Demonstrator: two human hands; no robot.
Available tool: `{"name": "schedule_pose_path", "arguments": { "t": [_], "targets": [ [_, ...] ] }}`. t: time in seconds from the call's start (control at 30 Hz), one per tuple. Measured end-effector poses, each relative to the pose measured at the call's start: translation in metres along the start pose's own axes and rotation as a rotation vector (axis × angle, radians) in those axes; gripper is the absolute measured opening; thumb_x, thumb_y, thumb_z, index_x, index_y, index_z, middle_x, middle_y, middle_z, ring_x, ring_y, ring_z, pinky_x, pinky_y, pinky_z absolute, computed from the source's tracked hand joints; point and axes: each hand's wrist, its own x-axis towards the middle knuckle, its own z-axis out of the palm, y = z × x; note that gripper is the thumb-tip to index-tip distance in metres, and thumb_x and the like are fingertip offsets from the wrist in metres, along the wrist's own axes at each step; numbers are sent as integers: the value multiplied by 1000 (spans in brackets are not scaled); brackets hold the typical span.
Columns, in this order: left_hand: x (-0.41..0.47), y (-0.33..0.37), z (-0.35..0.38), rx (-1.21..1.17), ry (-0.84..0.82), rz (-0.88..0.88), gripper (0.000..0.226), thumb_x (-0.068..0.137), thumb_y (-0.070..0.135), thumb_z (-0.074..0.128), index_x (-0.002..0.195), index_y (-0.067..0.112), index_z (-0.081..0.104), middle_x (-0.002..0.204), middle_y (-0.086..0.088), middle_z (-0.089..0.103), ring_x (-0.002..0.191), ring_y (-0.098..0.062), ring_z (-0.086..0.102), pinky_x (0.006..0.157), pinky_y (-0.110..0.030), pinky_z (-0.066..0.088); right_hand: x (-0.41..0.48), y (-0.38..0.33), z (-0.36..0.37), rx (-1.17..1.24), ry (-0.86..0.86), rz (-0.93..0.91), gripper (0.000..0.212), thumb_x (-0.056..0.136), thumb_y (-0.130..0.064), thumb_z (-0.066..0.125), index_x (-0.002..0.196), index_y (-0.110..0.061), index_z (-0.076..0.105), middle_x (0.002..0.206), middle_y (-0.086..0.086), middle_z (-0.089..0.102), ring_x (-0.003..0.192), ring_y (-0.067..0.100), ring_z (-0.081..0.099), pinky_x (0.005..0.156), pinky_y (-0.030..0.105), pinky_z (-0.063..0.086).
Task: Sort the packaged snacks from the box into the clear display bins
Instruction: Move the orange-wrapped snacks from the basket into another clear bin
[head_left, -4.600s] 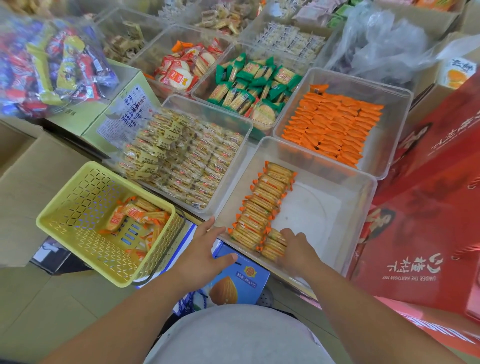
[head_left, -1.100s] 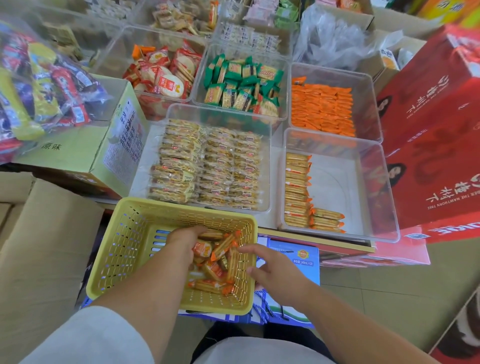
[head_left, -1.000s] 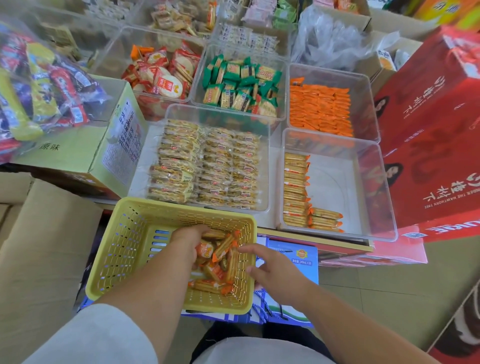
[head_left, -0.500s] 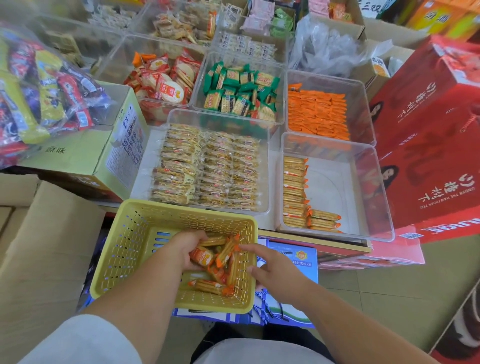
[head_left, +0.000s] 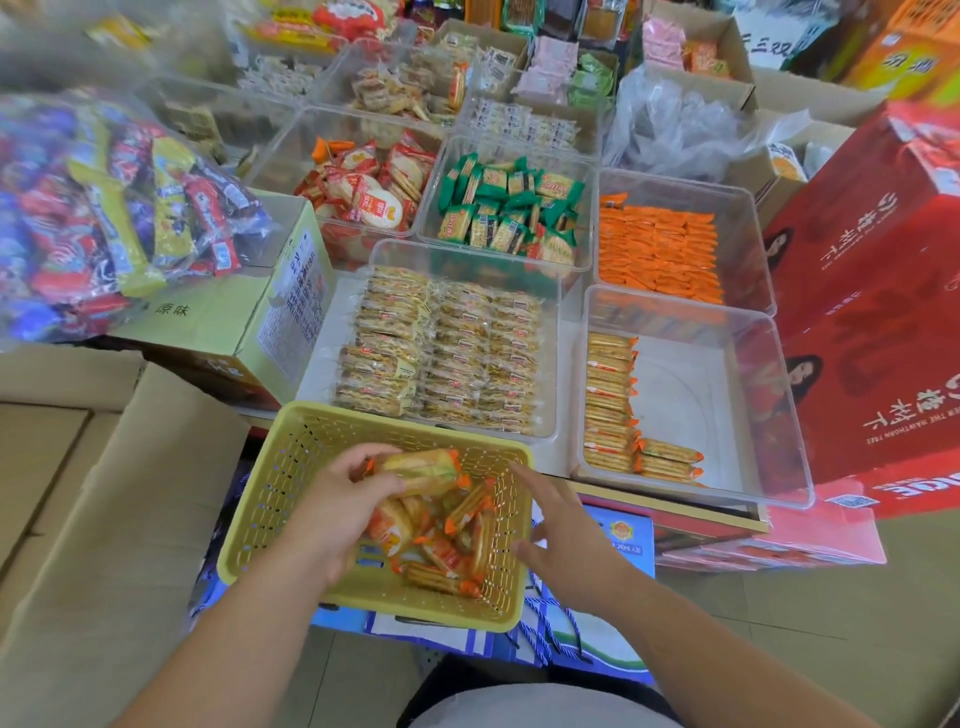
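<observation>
While the left hand (head_left: 337, 514) grips a cracker packet (head_left: 421, 470) and the right hand (head_left: 566, 540) hangs spread, clear bins (head_left: 675, 304) cover the counter (head_left: 569, 364); a red carton (head_left: 883, 338) reads "HAWTHORN TREE".

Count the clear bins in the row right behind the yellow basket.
2. Left bin is packed with tan packs; right bin holds one column of orange-ended packs, mostly bare. More bins stand in rows behind.

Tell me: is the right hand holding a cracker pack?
No, the right hand hovers open and empty by the yellow basket.
</observation>
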Motion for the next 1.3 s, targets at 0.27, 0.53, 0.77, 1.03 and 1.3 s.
{"name": "schedule_pose_path", "arguments": {
  "t": [0.27,0.53,0.77,1.03,1.3],
  "targets": [
    [-57,15,36,-302,-190,47,32,87,1,66,105,25,76,94,-5,74,67,-17,63,52,-32,49,-11,-49,-35,-198,192,-535,69,88,-66,56,150,-41,37,146,-18,37,134,7,37,108,27,36],
    [-68,12,116,-599,-235,-26,61,81,43,80,129,9,66,119,-33,66,97,-40,65,79,-52,57,-7,-6,-78,124,54,-503,30,97,-39,64,127,-43,61,103,-21,69,89,2,65,77,22,52],
    [-67,13,215,-677,126,-41,35,88,24,70,120,10,69,102,-22,74,87,-36,69,87,-63,53,-5,46,-110,568,-149,-216,23,101,-48,49,124,-48,50,89,-7,72,73,24,74,65,44,62],
    [-66,12,257,-637,315,6,32,90,6,65,112,28,71,94,-15,78,72,-28,74,60,-39,60,3,75,-133,420,-223,-244,14,106,-42,42,113,-49,51,105,-14,67,91,-2,63,82,28,53],
    [-75,35,267,-714,466,-2,11,96,17,69,88,12,64,69,-12,68,61,-25,71,54,-37,59,3,68,-141,242,-404,-428,63,74,-77,59,122,-36,58,110,-7,56,106,6,55,91,30,48]
  ]
}}
